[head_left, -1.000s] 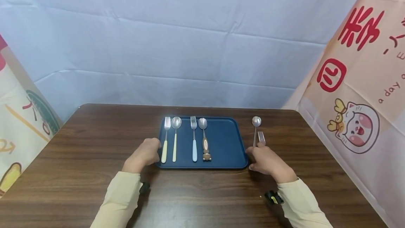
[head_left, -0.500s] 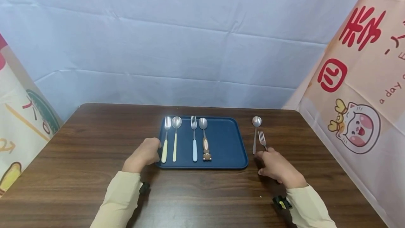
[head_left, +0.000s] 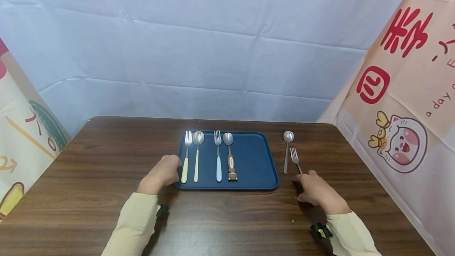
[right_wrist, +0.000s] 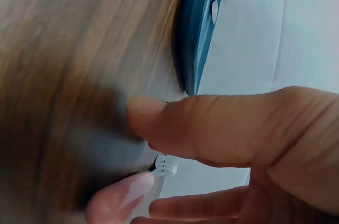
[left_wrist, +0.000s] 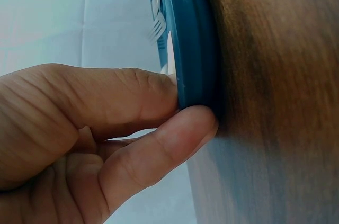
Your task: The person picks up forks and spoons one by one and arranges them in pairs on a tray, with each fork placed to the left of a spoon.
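Observation:
At the front left corner of the dark blue tray (head_left: 250, 161), my left hand (head_left: 164, 174) pinches the rim between thumb (left_wrist: 185, 128) and forefinger. My right hand (head_left: 320, 192) is low over the table at the handle end of a plain metal fork (head_left: 294, 156), which lies right of the tray. In the right wrist view the thumb (right_wrist: 196, 128) and forefinger stand apart, with the fork's tines visible beyond them. The fork's handle end is hidden by the hand. Left of this fork lies a metal spoon (head_left: 288, 136), apart from my fingers.
On the tray lie a yellow-handled fork (head_left: 185, 169), a yellow-handled spoon (head_left: 196, 165), a blue-handled fork (head_left: 218, 169) and a spoon with a brown bear handle (head_left: 231, 163). The wooden table (head_left: 227, 224) ends at a pale cloth backdrop (head_left: 199, 50).
My right hand has moved right and towards me, away from the tray's right edge and the spoon's handle, uncovering more of spoon and fork. The left hand has stayed on the tray.

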The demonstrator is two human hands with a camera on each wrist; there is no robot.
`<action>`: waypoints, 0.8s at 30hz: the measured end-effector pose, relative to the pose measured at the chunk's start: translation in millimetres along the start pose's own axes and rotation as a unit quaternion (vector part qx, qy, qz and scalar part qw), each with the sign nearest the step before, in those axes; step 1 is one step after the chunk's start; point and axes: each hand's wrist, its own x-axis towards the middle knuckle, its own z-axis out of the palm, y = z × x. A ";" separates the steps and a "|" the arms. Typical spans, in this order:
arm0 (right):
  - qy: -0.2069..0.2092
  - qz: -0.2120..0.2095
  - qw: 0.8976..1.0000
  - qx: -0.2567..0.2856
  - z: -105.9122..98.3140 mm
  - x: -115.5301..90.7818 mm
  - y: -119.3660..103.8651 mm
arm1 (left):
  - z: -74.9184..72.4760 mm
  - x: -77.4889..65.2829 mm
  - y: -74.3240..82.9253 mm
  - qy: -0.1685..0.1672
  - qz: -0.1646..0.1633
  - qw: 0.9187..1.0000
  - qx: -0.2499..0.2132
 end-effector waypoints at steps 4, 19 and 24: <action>-0.006 0.001 1.000 -0.006 1.0 -0.2 3.7 | -0.1 -0.8 0.1 0.001 0.004 1.000 0.003; 0.008 -0.021 1.000 -0.020 3.7 -0.7 8.5 | 0.1 -0.4 -0.3 0.001 0.002 1.000 0.003; 0.000 -0.012 1.000 -0.001 4.5 -0.3 9.8 | 0.6 0.4 -0.6 -0.001 0.006 1.000 0.004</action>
